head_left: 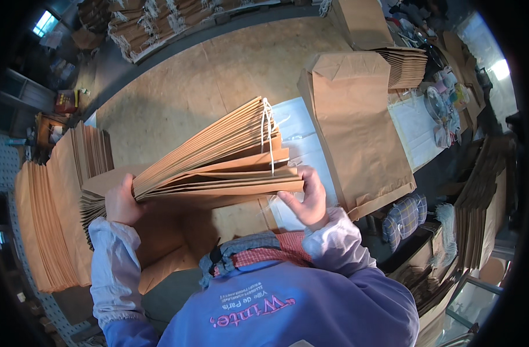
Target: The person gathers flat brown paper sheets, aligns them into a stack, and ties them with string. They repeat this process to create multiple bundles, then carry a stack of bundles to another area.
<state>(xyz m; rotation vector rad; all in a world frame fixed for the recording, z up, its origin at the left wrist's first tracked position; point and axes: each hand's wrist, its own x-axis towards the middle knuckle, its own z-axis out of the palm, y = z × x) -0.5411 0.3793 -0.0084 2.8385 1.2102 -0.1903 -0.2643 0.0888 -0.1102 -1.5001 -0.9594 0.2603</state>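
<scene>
Bundle of brown paper bags (pixel 209 147) sits between your hands, above the tabletop (pixel 218 69). Left hand (pixel 123 201): gripping the bundle's narrow, pressed-together end. Right hand (pixel 308 199): curled at the near corner of the fanned end, thumb near the lowest layers, fingers at the end edges; grip looks light, firmness can't be told. To do this well: keep your left grip firm so layers don't slip, let the right work the edges lightly, don't crease corners, keep the white cord (pixel 271 136) from snagging. Materials: stiff, matte kraft paper, straight folded edges, wedge-shaped fan; cord thin, soft, hanging in loops. Right of your right hand: large flat brown bag (pixel 360 127), wrinkled, folded end. Beyond your left hand: upright brown stack (pixel 50 220), tightly layered.
</scene>
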